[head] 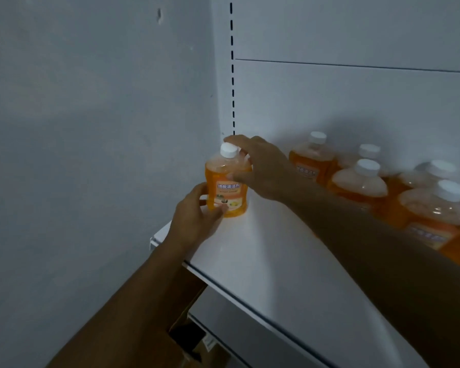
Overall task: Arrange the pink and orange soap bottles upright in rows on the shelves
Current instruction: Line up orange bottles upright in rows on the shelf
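Both hands on an orange soap bottle (226, 185) at the left end of a white shelf (263, 261).

The bottle stands upright with a white cap, near the corner by the grey wall (91, 128). The left hand (197, 216) curls round its base; the right hand (260, 168) curves round its neck and shoulder. To the right, a cluster of orange bottles (361, 181) stands behind the right forearm. A cardboard box (186, 333) sits below the shelf.
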